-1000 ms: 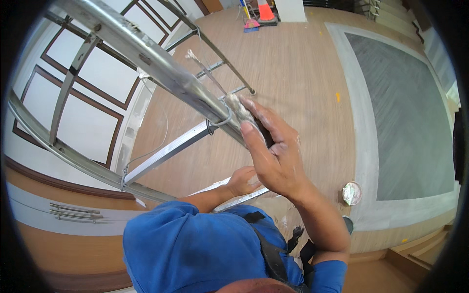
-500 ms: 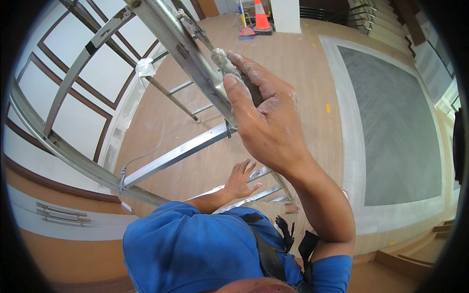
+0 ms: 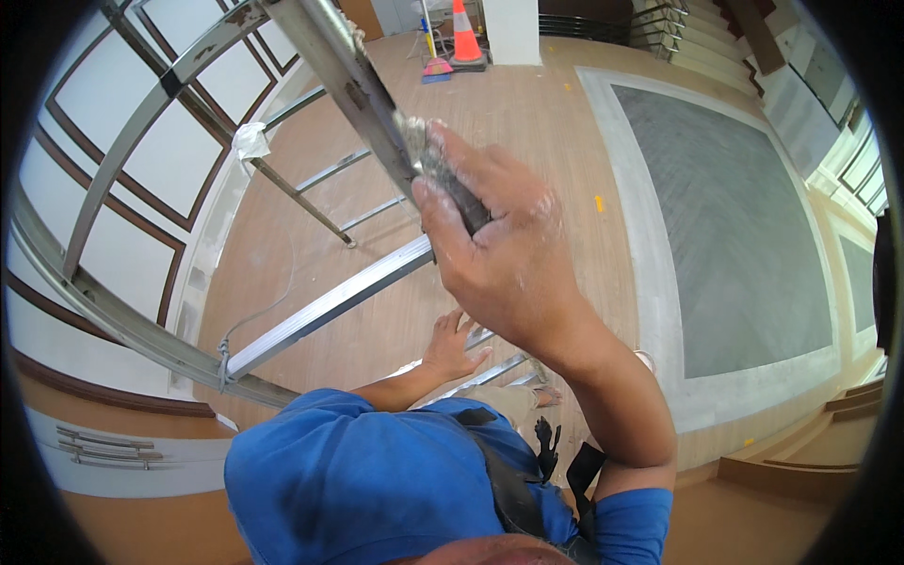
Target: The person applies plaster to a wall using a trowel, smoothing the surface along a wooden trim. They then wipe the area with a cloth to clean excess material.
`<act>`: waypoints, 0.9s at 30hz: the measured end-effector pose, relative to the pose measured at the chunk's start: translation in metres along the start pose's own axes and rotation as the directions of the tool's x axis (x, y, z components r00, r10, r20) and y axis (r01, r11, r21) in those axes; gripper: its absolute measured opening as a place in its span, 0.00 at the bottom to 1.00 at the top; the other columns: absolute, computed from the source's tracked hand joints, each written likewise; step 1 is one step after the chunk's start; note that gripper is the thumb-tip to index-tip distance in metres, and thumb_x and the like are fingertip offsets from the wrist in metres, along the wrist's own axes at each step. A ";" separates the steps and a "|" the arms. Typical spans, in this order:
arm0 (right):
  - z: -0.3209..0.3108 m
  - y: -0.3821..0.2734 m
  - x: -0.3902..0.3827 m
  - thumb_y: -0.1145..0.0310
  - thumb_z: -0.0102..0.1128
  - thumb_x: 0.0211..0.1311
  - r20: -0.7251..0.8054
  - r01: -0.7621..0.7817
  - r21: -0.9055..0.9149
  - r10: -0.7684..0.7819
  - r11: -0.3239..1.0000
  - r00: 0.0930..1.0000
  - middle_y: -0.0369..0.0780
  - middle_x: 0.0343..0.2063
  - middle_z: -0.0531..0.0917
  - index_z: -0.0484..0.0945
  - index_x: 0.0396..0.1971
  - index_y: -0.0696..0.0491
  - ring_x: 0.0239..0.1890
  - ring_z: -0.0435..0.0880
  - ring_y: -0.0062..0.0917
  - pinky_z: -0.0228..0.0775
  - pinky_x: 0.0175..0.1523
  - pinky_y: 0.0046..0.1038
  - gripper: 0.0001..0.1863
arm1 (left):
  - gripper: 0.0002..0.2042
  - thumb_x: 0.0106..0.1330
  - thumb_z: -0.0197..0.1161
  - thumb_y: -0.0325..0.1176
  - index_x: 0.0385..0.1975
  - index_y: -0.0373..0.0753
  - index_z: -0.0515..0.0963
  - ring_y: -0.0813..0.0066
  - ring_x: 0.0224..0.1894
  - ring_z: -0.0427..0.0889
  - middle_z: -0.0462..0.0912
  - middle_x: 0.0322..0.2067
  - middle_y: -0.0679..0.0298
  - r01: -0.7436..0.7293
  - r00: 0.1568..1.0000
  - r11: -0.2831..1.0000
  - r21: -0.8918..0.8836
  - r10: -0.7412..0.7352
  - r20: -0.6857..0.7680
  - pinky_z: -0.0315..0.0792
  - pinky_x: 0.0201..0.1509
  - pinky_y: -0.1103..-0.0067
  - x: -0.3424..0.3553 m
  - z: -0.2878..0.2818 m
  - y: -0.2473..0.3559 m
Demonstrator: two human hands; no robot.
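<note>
My right hand (image 3: 513, 250), dusted with white, is raised in the middle of the view. It is closed around a short, dark-handled tool (image 3: 463, 196) crusted with pale plaster. The tool's working end is not clear against the metal scaffold frame (image 3: 363, 94), which rises right beside my fingers and thumb. Lower down, my left hand (image 3: 450, 348) is held out in front of my body with fingers spread and nothing in it. Below that hand, metal rungs (image 3: 494, 370) show partly behind my arm and legs.
A silvery crossbar (image 3: 330, 306) joins the frame, with wire tied at its end. Another ladder-like frame (image 3: 306, 202) stands behind, a white cloth (image 3: 250, 141) on it. Farther off are a traffic cone (image 3: 465, 38) and a broom (image 3: 437, 66). A grey panel (image 3: 730, 235) lies at right.
The surroundings have shifted left in view. My right hand and the tool sit slightly lower, with the tool's end nearer the frame. My left hand stays open.
</note>
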State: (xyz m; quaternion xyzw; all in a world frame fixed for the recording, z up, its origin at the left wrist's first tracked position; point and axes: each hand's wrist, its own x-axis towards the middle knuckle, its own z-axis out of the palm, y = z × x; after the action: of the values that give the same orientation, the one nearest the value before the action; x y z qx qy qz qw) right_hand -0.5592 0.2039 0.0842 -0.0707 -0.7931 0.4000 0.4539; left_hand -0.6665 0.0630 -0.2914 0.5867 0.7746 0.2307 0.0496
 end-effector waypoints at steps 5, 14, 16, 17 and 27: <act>-0.031 0.009 -0.019 0.70 0.65 0.67 0.045 -0.087 0.047 0.085 0.995 0.995 0.43 0.34 0.86 0.81 0.55 0.62 0.30 0.80 0.20 0.72 0.37 0.25 0.20 | 0.39 0.60 0.69 0.53 0.67 0.35 0.68 0.38 0.65 0.63 0.61 0.68 0.41 0.049 0.998 0.998 0.029 -0.049 0.025 0.60 0.70 0.53 -0.002 0.000 0.000; -0.033 0.005 -0.007 0.66 0.59 0.73 0.030 -0.237 0.301 0.240 0.924 0.970 0.34 0.32 0.82 0.78 0.60 0.64 0.25 0.72 0.11 0.65 0.30 0.16 0.22 | 0.41 0.58 0.70 0.53 0.69 0.36 0.67 0.39 0.67 0.64 0.63 0.68 0.41 0.102 0.995 0.994 0.040 -0.102 0.007 0.59 0.73 0.54 -0.005 -0.009 0.004; -0.037 0.009 -0.009 0.66 0.59 0.74 0.006 -0.254 0.334 0.268 0.908 0.963 0.35 0.33 0.82 0.77 0.61 0.63 0.25 0.71 0.10 0.64 0.29 0.16 0.22 | 0.41 0.58 0.70 0.52 0.69 0.37 0.66 0.39 0.67 0.64 0.63 0.68 0.42 0.082 0.996 0.996 0.027 -0.083 0.013 0.59 0.73 0.55 -0.005 -0.004 0.005; -0.042 0.014 -0.011 0.66 0.59 0.74 -0.016 -0.258 0.357 0.282 0.898 0.959 0.35 0.34 0.82 0.77 0.61 0.63 0.26 0.72 0.11 0.65 0.30 0.16 0.22 | 0.41 0.58 0.71 0.51 0.69 0.37 0.66 0.39 0.67 0.64 0.63 0.68 0.42 0.081 0.996 0.996 0.033 -0.080 -0.027 0.59 0.73 0.56 0.002 0.001 -0.001; -0.097 0.135 -0.265 0.58 0.70 0.55 -0.434 -0.645 -0.004 0.579 0.765 0.690 0.50 0.44 0.86 0.81 0.55 0.61 0.46 0.86 0.36 0.75 0.54 0.33 0.30 | 0.33 0.57 0.75 0.43 0.60 0.33 0.73 0.42 0.59 0.72 0.76 0.53 0.43 -0.174 0.983 0.985 -0.012 0.173 -0.069 0.65 0.66 0.55 0.006 0.024 -0.009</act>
State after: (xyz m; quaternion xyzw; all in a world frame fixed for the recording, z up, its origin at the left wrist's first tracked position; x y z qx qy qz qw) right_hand -0.3651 0.2237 -0.1601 -0.4487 -0.6395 0.4411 0.4418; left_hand -0.6679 0.0735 -0.3154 0.6434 0.7198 0.2606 0.0083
